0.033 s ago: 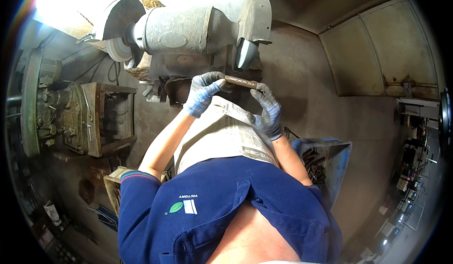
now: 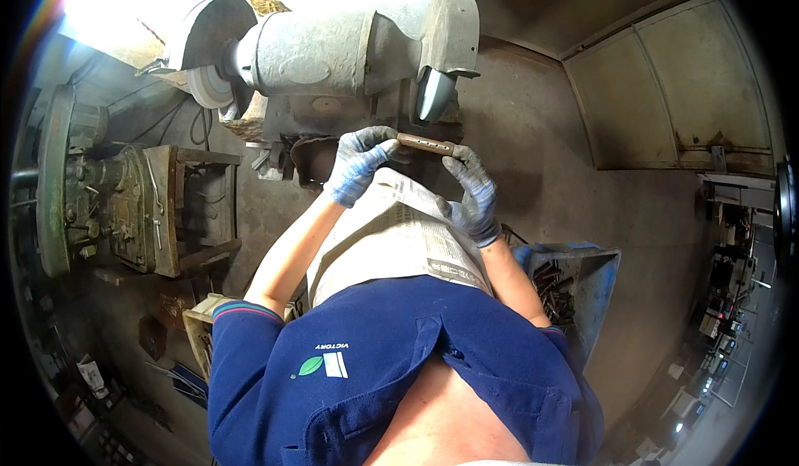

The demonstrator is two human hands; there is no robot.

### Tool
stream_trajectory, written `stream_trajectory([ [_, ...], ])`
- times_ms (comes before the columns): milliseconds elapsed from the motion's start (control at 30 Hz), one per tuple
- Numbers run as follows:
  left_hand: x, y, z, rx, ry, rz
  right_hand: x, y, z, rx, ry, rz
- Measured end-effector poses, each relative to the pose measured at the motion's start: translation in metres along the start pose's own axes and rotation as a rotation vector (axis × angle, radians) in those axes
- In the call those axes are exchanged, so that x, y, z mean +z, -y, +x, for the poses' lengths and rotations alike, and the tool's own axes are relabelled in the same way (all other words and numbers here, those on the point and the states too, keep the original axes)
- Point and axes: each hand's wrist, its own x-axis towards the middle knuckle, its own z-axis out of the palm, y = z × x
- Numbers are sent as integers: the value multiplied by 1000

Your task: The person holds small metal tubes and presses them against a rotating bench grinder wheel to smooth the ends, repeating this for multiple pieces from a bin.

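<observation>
Bench grinder: one (image 2: 312, 54), with two wheels showing, a pale grinding wheel (image 2: 208, 89) at its left end and a smooth-faced wheel (image 2: 436, 96) at its right
Gloved hands: two; the left hand (image 2: 356, 168) pinches one bar end between thumb and fingers, while the right hand (image 2: 473, 204) has fingertips at the other end, thumb apart; cannot tell whether it grips
Slotted bar: one (image 2: 425, 144), held just below the grinder's right wheel, tilted slightly down to the right
Bar's look: slim, straight, brown, with a row of small bright openings along its face
Blue bin: one (image 2: 601, 287), below and right of the grinder, holding dark metal pieces too crowded to count
Newspaper: spread over the lap (image 2: 391, 225), below the grinder
Room: narrow gap between bar and right wheel; concrete floor (image 2: 632, 216) stretches right of the grinder
</observation>
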Motion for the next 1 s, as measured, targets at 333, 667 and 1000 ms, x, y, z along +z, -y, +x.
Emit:
stream_trajectory([
  [333,5,0,-5,-9,-19,48,1,-3,-8,64,-22,30],
  [667,7,3,1,-142,-97,-47,-4,-1,-9,67,-11,-14],
  [1000,18,2,6,-36,-111,138,-4,-6,-5,132,-18,58],
])
